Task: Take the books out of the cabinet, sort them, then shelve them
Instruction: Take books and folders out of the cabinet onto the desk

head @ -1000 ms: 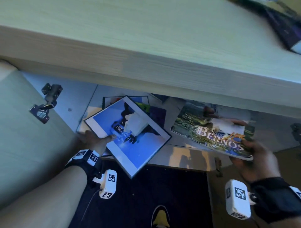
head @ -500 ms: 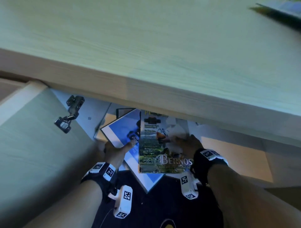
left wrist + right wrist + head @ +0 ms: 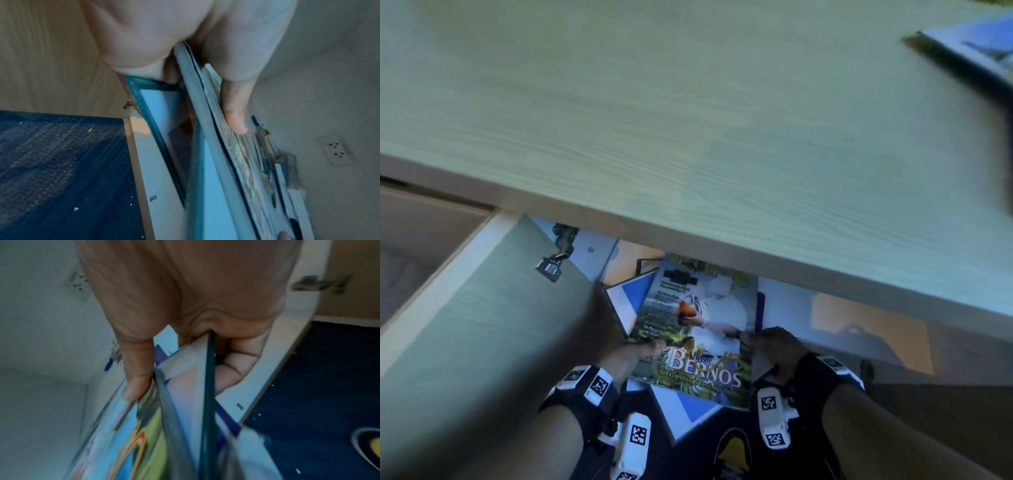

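Books (image 3: 698, 329) sit in a small pile between both hands, at the cabinet's (image 3: 842, 308) open front under the bench (image 3: 688, 137). Left hand (image 3: 626, 356) pinches the left edge, right hand (image 3: 774, 346) the right — long side points into the cabinet.

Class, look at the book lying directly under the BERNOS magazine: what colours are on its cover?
Blue with a white border; the book shows best in the head view, beneath the magazine.
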